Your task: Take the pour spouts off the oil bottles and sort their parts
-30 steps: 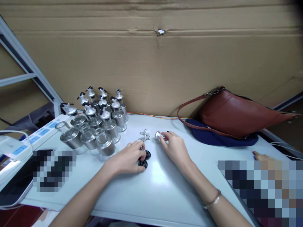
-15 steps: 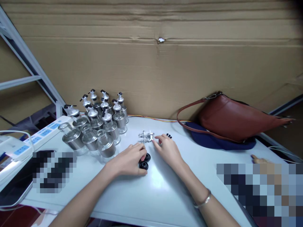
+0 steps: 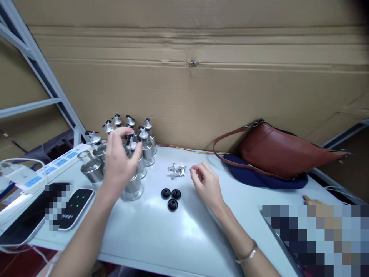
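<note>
My left hand [image 3: 119, 163] is raised over the group of glass bottles with its thumb and fingers spread, nothing seen between them. It hides part of the group. A front bottle [image 3: 133, 188] shows below it, and an uncapped bottle [image 3: 92, 170] stands to its left. Several bottles behind carry silver spouts [image 3: 143, 133] with black flaps. My right hand [image 3: 206, 182] hovers at mid-table, fingers curled against the thumb; whatever is in them is hidden. Loose silver spout pieces [image 3: 177, 170] lie just left of it. Three black round stoppers [image 3: 172, 204] lie between the hands.
A brown leather bag [image 3: 276, 150] rests on dark blue cloth [image 3: 259, 179] at the right. A power strip [image 3: 60, 163], a phone [image 3: 21, 221] and a black device with green lights [image 3: 75, 207] line the left side. Cardboard [image 3: 184, 104] stands behind the white table [image 3: 161, 242].
My left hand has left the black stoppers and moved up and left to the bottles. Three stoppers now lie uncovered. My right hand has curled further beside the spout pieces. The view has tilted up slightly.
</note>
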Demonstrator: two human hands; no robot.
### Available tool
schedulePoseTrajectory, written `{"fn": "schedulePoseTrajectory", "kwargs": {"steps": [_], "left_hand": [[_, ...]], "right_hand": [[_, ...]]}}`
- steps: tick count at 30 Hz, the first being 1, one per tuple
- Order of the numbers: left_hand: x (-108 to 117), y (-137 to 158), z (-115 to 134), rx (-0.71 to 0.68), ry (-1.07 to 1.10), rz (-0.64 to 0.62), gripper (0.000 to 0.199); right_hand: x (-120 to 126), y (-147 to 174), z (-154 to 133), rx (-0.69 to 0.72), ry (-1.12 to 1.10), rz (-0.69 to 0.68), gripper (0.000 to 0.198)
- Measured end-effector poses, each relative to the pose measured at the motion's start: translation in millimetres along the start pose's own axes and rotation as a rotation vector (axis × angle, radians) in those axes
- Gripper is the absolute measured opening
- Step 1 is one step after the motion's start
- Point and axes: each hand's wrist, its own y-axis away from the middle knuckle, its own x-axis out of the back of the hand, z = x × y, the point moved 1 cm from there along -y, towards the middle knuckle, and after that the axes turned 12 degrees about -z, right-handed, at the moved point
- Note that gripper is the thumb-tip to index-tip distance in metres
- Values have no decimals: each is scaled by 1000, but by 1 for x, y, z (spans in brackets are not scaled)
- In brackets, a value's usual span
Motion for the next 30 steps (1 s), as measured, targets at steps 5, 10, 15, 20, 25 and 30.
{"fn": "schedulePoseTrajectory", "kwargs": {"steps": [5, 10, 15, 20, 25, 30], "left_hand": [[7, -25, -22, 312, -369, -457, 25], [5, -29, -16, 266, -530, -515, 23], [19, -25, 10, 116, -385, -237, 21], [41, -8, 52, -77, 66, 45, 10], [15, 19, 72, -23, 821, -270, 12], [-32, 52, 79, -89, 999, -636, 22]], "right_hand": [[1, 2, -1, 15, -14, -20, 18], [5, 2, 1, 40, -26, -1, 19], [11, 2, 2, 38, -20, 42, 18], [12, 2, 2, 31, -39, 43, 19], [13, 2, 1, 30, -131, 64, 23], [26, 6, -15, 76, -474, -21, 38]]}}
